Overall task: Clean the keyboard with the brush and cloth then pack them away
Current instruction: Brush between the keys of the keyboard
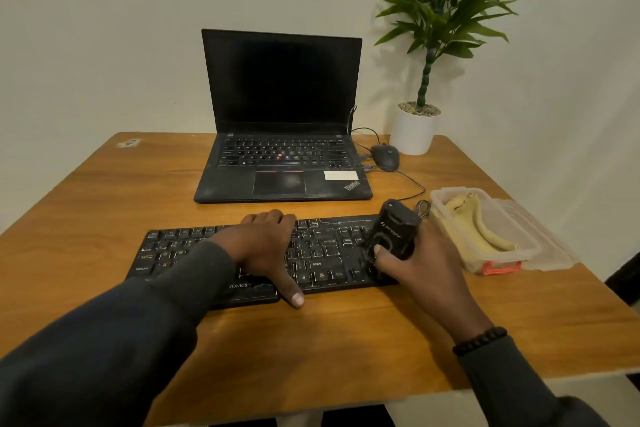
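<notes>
Here keyboard (263,253) lies left-right — left hand (266,246) flat on keys, right hand (419,263) grips brush (394,230).

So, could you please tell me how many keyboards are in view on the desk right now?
2. The separate black keyboard lies at the near side, under both hands. The laptop behind it has its own built-in keyboard below the dark screen. None seem hidden.
</notes>
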`<act>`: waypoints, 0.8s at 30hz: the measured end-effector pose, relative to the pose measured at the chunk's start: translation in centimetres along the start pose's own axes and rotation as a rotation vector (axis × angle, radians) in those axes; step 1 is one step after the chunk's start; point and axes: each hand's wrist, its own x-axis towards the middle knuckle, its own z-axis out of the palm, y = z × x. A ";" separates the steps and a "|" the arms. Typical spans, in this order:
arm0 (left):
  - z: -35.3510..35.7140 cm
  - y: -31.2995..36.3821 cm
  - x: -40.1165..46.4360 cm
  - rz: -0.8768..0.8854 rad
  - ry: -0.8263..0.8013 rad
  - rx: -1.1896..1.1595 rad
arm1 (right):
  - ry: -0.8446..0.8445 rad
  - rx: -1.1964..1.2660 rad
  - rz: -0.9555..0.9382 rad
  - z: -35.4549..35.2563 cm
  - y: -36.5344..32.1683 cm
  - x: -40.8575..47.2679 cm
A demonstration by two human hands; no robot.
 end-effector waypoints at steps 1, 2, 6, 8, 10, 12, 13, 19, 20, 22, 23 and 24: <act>0.0 0.1 0.0 -0.006 0.000 0.010 | -0.005 -0.081 -0.052 0.3 -0.3 -0.1; 0.0 0.2 0.1 -0.008 0.001 0.024 | -0.037 -0.135 -0.093 0.7 -0.7 -0.2; -0.1 0.4 0.6 -0.014 0.004 0.083 | -0.213 -0.011 -0.044 0.2 -1.7 0.1; -0.1 0.3 0.6 -0.015 0.000 0.091 | -0.107 -0.048 -0.034 -0.3 -1.4 0.7; 0.0 0.2 0.6 -0.015 -0.004 0.092 | -0.072 -0.136 -0.065 -0.2 -1.1 0.8; -0.1 0.3 0.6 -0.017 -0.006 0.104 | -0.153 -0.136 -0.081 0.3 -1.1 0.4; -0.1 0.4 0.5 -0.017 -0.006 0.108 | -0.195 -0.096 -0.073 0.3 -1.2 0.1; -0.2 0.5 0.3 -0.023 -0.006 0.105 | -0.107 -0.067 -0.026 0.6 -1.6 1.4; -0.2 0.5 0.4 -0.025 -0.007 0.108 | -0.137 -0.085 -0.037 1.0 -1.7 1.5; -0.2 0.5 0.4 -0.026 -0.007 0.111 | -0.221 -0.084 -0.055 1.6 -2.2 1.3; -0.1 0.4 0.4 -0.026 -0.005 0.109 | -0.250 -0.061 -0.055 1.7 -2.4 1.1; -0.1 0.4 0.4 -0.025 -0.002 0.106 | -0.255 -0.022 -0.043 1.7 -2.5 1.1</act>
